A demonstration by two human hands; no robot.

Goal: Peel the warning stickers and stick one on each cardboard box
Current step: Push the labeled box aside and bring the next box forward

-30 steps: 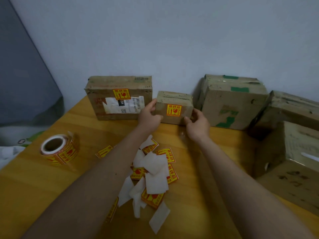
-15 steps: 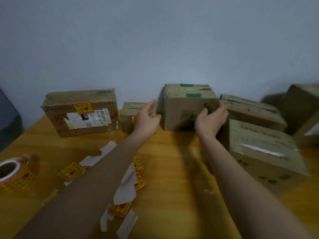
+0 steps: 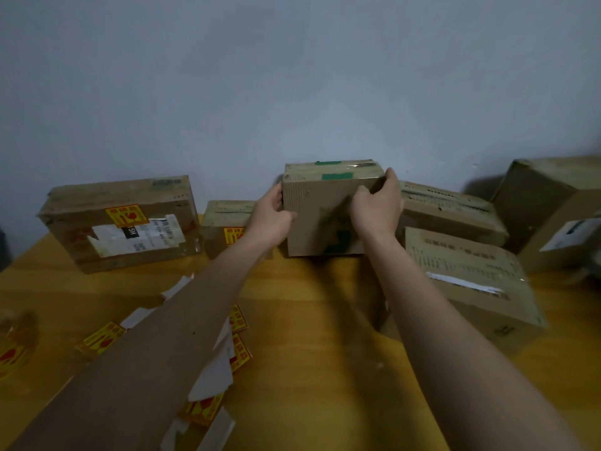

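A cardboard box with green tape (image 3: 320,222) stands at the back middle of the wooden table (image 3: 309,336). My left hand (image 3: 271,218) grips its left side and my right hand (image 3: 379,208) grips its upper right corner. No sticker shows on its front. Left of it a small box (image 3: 224,222) carries a yellow warning sticker (image 3: 233,235), partly hidden by my left forearm. A wide flat box (image 3: 120,222) at far left also bears a yellow sticker (image 3: 125,214). Loose yellow stickers (image 3: 99,341) and white backing papers (image 3: 213,375) lie scattered near my left arm.
Three more cardboard boxes crowd the right: a flat one (image 3: 452,209) behind, a large one (image 3: 471,281) in front, another (image 3: 553,203) at far right. The sticker roll (image 3: 13,346) sits at the left edge. A pale wall stands behind everything.
Both hands left the small stickered box and moved right to the green-taped box, now gripping its sides. My view swung to the right as well.
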